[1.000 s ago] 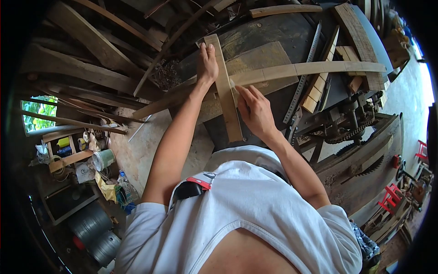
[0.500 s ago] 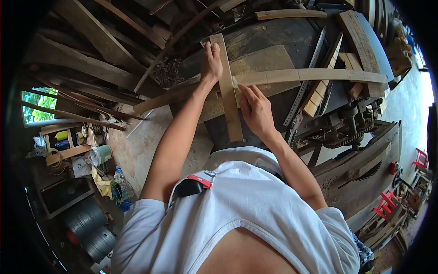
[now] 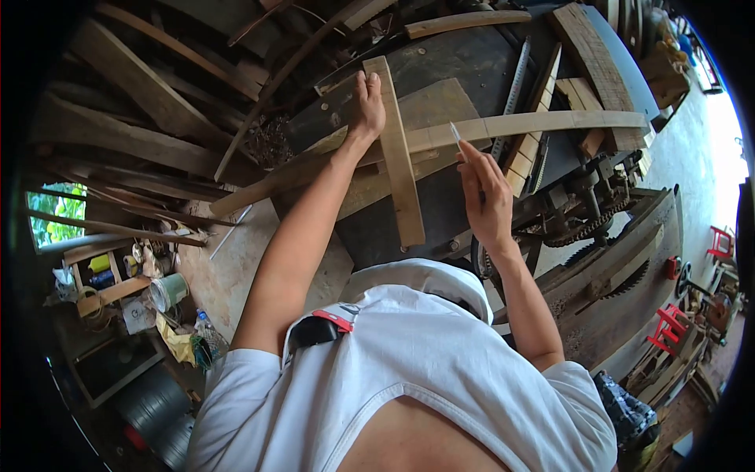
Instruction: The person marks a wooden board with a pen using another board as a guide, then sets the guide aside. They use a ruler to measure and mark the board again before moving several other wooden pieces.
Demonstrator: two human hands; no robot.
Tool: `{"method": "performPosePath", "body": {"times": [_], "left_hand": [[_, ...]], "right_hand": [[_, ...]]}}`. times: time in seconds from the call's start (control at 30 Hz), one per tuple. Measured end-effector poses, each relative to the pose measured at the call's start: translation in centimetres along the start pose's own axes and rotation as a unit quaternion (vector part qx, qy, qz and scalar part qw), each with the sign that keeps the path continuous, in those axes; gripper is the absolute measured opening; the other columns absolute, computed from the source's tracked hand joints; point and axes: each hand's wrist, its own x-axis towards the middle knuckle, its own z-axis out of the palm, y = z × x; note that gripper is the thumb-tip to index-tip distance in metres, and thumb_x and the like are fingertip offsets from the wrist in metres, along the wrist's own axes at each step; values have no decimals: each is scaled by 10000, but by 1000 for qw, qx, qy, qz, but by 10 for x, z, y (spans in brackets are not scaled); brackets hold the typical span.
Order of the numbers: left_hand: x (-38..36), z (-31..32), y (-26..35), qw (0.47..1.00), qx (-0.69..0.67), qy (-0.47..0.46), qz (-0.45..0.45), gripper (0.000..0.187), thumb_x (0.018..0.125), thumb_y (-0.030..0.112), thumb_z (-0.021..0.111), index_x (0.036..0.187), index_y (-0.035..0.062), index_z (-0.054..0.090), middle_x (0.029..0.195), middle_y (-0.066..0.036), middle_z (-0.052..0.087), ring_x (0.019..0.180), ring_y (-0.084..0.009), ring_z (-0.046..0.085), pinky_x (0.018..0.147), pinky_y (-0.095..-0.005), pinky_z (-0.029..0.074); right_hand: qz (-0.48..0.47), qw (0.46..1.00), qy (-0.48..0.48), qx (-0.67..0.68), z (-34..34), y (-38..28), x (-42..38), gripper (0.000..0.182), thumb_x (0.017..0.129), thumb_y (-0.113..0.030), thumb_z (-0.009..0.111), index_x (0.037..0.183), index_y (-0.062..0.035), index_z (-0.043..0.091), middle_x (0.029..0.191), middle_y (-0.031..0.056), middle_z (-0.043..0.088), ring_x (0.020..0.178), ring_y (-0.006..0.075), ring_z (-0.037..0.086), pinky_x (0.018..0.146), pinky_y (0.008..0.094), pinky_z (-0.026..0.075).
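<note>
My left hand rests along the upper left edge of a straight wooden board, its fingers wrapped against the wood. The board lies crosswise over a long curved wooden strip, which has thin lines across it. To the right of the board, my right hand holds a slim pale marking tool between closed fingers. The tool's tip points up and left, over the curved strip. A flat wooden panel lies beneath the strip on the dark worktable.
A metal ruler, a lined wood piece and a thick plank lie at the right. Below them is machinery with a chain and toothed blade. Long boards lean at the upper left. A bucket stands lower left.
My right hand has moved right, away from the straight board, with the marking tool still in it. My left hand stays on the board. The whole view has shifted slightly.
</note>
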Motion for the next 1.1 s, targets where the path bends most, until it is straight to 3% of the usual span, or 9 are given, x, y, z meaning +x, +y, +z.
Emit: {"method": "performPosePath", "body": {"times": [0.03, 0.13, 0.2, 0.37, 0.77, 0.97, 1.1], "left_hand": [[4, 4, 2, 999, -4, -30, -13, 747, 1101, 505, 303, 1550, -92, 300, 1559, -343, 388, 1436, -436, 427, 1175, -433, 358], [10, 20, 10, 999, -14, -24, 33, 748, 1097, 511, 306, 1542, -91, 313, 1528, -354, 421, 1390, -457, 472, 1138, -450, 393], [10, 25, 13, 1000, -6, -23, 15, 750, 1098, 511, 303, 1539, -95, 314, 1531, -354, 417, 1399, -456, 461, 1145, -448, 386], [11, 29, 15, 999, 25, -20, 3, 775, 1098, 522, 298, 1526, -124, 312, 1554, -345, 391, 1456, -438, 397, 1196, -426, 332], [10, 29, 18, 999, 48, -15, 6, 737, 1106, 476, 308, 1517, -135, 310, 1541, -364, 393, 1442, -454, 407, 1192, -436, 340], [-12, 15, 67, 999, 45, -15, -26, 712, 1111, 455, 300, 1519, -129, 299, 1515, -375, 415, 1415, -476, 430, 1170, -450, 364], [-2, 13, 52, 998, 41, -50, -6, 729, 1111, 465, 301, 1529, -132, 282, 1540, -374, 383, 1439, -467, 403, 1188, -443, 345]], "right_hand": [[5, 1000, 5, -1, -1, 3, 1, 368, 1033, 7, 513, 1388, -25, 605, 1078, 145, 691, 943, 235, 709, 824, 345, 569], [-2, 1000, 11, -19, -6, 10, -2, 372, 1022, 0, 525, 1384, -25, 606, 1060, 142, 691, 951, 240, 706, 831, 351, 570], [-11, 1000, 6, 1, -5, 14, -8, 401, 936, 15, 595, 1336, -2, 610, 1012, 158, 667, 887, 327, 676, 782, 405, 542], [-7, 1000, -20, 11, 2, 16, -18, 426, 907, -9, 612, 1332, 16, 597, 982, 159, 654, 888, 345, 651, 809, 429, 542], [-7, 998, -56, 8, 4, 13, -16, 415, 888, -36, 617, 1298, 30, 610, 984, 169, 646, 944, 345, 638, 851, 443, 534], [-24, 998, -52, -7, 6, 15, -16, 398, 905, -45, 621, 1294, 38, 610, 991, 173, 647, 940, 342, 633, 856, 440, 536], [-21, 998, -61, -9, 5, 16, -12, 392, 909, -51, 619, 1288, 46, 609, 993, 175, 649, 927, 339, 629, 854, 440, 534]]}}
